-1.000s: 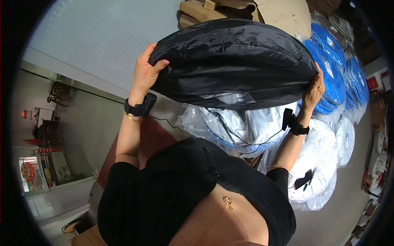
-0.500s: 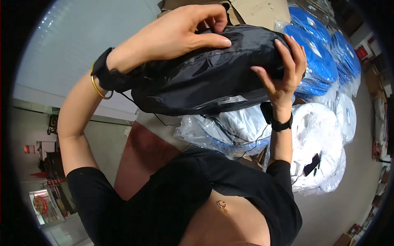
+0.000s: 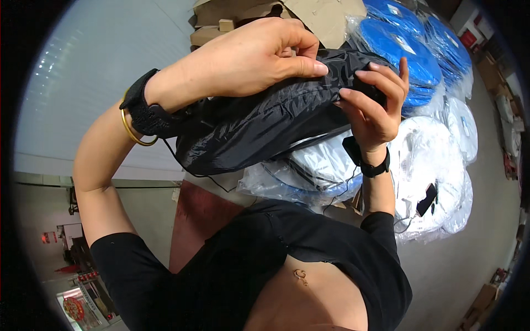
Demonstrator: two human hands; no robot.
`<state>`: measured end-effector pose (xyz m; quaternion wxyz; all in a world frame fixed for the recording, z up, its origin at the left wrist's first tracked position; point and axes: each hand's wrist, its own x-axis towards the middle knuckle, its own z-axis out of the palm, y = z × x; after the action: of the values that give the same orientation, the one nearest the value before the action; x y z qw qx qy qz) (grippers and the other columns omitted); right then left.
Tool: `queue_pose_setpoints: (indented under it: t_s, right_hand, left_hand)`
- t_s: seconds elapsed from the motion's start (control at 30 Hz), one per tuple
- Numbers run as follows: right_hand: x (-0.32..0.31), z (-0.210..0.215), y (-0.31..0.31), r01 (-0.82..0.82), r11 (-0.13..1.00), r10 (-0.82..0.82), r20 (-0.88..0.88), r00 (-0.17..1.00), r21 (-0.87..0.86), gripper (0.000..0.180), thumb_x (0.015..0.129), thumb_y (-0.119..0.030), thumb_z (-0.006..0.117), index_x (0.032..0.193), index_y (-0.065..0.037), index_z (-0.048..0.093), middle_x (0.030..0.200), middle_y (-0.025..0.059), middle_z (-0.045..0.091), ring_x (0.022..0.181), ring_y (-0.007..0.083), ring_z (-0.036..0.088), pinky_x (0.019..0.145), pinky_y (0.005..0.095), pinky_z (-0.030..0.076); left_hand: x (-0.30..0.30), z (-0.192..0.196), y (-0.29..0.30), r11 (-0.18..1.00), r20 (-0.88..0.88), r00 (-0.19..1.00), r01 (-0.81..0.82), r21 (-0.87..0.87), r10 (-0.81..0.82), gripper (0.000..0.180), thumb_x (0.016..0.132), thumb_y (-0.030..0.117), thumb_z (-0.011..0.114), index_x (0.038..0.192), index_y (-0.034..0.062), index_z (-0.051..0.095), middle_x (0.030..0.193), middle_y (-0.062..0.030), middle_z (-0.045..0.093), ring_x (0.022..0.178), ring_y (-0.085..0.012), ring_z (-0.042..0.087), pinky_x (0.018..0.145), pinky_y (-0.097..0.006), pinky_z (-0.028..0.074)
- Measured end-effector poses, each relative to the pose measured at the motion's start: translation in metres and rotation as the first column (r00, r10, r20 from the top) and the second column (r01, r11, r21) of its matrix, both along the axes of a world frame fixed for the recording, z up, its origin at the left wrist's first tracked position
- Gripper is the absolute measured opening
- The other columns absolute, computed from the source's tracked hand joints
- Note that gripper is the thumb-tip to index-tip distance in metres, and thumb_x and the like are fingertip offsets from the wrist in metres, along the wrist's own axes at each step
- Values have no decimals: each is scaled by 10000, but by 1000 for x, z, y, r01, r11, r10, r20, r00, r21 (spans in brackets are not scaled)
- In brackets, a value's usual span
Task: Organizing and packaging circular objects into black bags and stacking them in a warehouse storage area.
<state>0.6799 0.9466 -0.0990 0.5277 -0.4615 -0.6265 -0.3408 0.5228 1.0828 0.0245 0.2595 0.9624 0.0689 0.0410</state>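
A single head-worn fisheye view looks steeply down the person's front, so the black top fills the lower middle and both forearms rise from there toward the upper centre. It sits very close to the left hand and right hand, which meet on a black bag near the top, while the floor and the wrapped blue and white discs lie farther off at right. Straight edges bow toward the dark round rim, and no second view shares the scene

Stacked at upper right: blue discs in clear plastic bags; below, white bagged bundles; behind, seemingly cardboard boxes.
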Motion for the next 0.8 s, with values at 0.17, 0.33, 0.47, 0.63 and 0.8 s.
queue_pose_setpoints:
  t_s: [0.17, 0.33, 0.47, 0.63, 0.8]
  right_hand:
    - [-2, -6, -3, -73, 996, 75, -29, 997, 53, 166, 676, -110, 726, 811, -133, 633, 899, 54, 538, 887, 237, 556, 954, 517, 375]
    - [-8, -9, -6, -93, 993, 98, -58, 994, 78, 140, 691, -96, 719, 791, -119, 624, 867, 57, 525, 843, 230, 549, 910, 503, 419]
    - [-11, -13, -8, -91, 993, 98, -102, 990, 70, 225, 617, -88, 754, 804, -155, 650, 858, 23, 520, 830, 210, 551, 881, 469, 421]
    - [13, -11, 7, -101, 994, 105, -82, 991, 48, 319, 639, -110, 766, 931, -109, 638, 922, 51, 540, 863, 226, 548, 861, 382, 436]
    - [69, -50, -2, -66, 979, -39, -493, 869, -193, 772, 667, -259, 727, 1318, -100, 344, 1330, 121, 388, 1201, 239, 415, 1006, 325, 326]
  left_hand:
    - [1, -2, -4, 997, 26, 997, 77, -17, -76, 257, 878, 225, 575, 767, 12, 482, 775, -7, 396, 673, -78, 370, 599, -237, 311]
    - [-1, -7, -3, 986, 107, 981, 158, 44, -162, 235, 877, 212, 577, 778, 10, 510, 800, -2, 421, 689, -83, 385, 613, -239, 323]
    - [-5, -4, -2, 996, 55, 995, 85, -40, -82, 203, 857, 213, 600, 862, 27, 516, 870, -11, 470, 722, -103, 403, 670, -235, 356]
    - [-55, 4, -3, 994, 67, 996, 65, -86, -59, 513, 771, 278, 692, 1156, 44, 447, 1107, -75, 502, 982, -174, 470, 866, -265, 361]
    - [-140, -51, 9, 902, 103, 904, -395, -172, 416, 710, 690, 126, 753, 1277, -2, 376, 1193, -131, 507, 1120, -221, 464, 954, -337, 357]
